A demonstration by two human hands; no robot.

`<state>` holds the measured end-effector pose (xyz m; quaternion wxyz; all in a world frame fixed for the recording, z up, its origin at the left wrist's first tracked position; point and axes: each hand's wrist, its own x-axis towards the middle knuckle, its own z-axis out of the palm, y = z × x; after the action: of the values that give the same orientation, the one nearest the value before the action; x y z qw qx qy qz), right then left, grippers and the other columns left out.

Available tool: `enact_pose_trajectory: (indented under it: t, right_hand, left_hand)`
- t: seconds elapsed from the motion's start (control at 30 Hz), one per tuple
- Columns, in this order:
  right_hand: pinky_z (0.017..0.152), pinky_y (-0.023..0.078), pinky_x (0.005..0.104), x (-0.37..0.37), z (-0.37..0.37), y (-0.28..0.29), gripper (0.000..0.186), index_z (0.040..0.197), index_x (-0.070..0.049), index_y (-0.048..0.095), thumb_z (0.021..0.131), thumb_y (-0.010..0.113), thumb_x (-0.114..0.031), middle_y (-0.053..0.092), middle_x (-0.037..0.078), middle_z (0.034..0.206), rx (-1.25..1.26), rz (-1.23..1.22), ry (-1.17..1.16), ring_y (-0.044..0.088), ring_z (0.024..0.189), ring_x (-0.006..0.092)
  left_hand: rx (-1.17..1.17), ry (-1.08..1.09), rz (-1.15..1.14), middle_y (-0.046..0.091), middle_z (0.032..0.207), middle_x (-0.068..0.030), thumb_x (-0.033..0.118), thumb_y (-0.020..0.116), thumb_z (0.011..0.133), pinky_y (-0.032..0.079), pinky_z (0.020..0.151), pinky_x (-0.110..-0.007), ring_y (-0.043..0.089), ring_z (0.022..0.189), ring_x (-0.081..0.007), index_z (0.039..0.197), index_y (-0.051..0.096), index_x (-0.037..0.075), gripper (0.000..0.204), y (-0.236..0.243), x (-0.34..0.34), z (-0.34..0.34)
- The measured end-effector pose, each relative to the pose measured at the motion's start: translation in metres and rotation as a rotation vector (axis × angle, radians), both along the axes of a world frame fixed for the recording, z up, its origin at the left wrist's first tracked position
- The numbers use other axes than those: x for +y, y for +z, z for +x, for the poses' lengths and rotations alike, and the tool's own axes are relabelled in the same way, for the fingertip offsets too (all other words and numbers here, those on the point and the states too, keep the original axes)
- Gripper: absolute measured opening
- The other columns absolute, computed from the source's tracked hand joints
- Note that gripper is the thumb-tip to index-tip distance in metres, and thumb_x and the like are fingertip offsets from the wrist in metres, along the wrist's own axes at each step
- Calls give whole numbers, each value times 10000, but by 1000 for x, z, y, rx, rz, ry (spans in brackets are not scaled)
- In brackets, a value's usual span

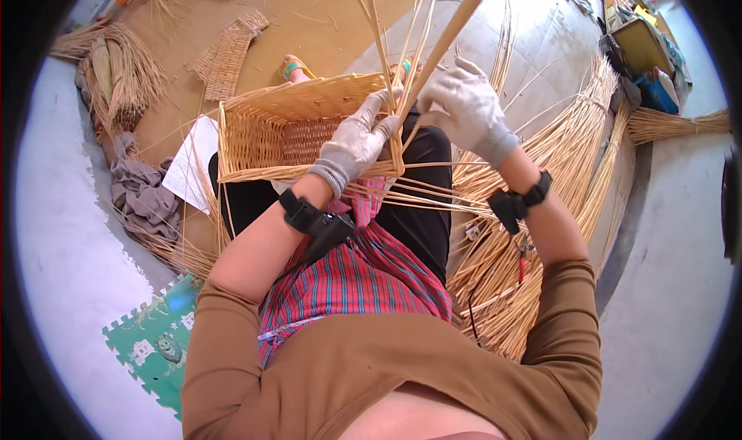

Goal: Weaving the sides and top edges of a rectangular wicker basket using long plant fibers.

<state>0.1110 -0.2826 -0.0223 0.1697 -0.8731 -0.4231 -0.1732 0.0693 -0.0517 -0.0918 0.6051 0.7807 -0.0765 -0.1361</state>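
At upper centre, the left hand, curled around the right end of the basket, should steady it while the half-curled right hand, its hold unclear, tensions canes evenly.

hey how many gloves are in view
2: one glove on the left hand at the basket, another on the right hand, further right. Others could be hidden.

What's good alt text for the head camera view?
A gloved left hand holds the right end of a rectangular wicker basket, where long canes stick up; a gloved right hand hovers beside them. A bundle of reeds lies on the floor.
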Motion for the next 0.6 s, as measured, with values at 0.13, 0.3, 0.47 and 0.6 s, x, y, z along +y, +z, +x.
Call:
enact_pose_trajectory:
  t: [0.13, 0.3, 0.47, 0.6]
  right_hand:
    - [826, 552, 411, 11, 19, -46, 241, 944, -103, 702, 839, 780, -306, 705, 115, 878, 75, 170, -171, 682, 840, 345]
    - [742, 544, 287, -15, 39, -19, 282, 1071, -28, 690, 976, 731, -291, 716, 61, 921, 1118, 452, -282, 678, 885, 116]
    - [802, 570, 280, -2, 75, -22, 245, 1185, -42, 631, 965, 731, -78, 694, 24, 999, 1036, 841, -8, 664, 881, 111]
    - [899, 573, 316, 40, 82, -11, 259, 1176, -62, 646, 934, 725, -16, 696, 47, 1130, 937, 762, 200, 675, 1010, 150]
  left_hand:
    - [41, 7, -61, 663, 1248, -25, 182, 637, 1056, 541, 919, -276, 603, 1041, -93, 1498, 538, 141, 455, -10, -1, 0]
    - [53, 20, -87, 664, 1252, -22, 180, 642, 1053, 527, 958, -278, 601, 1058, -93, 1507, 533, 135, 469, -7, 5, -1]
    - [39, 3, -101, 746, 1046, -158, 263, 664, 1024, 557, 872, -348, 714, 924, -205, 1477, 550, 214, 469, -13, 2, 0]
    - [82, 45, -138, 743, 947, -149, 272, 656, 1022, 569, 786, -353, 717, 847, -193, 1468, 548, 218, 463, -10, 1, -2]
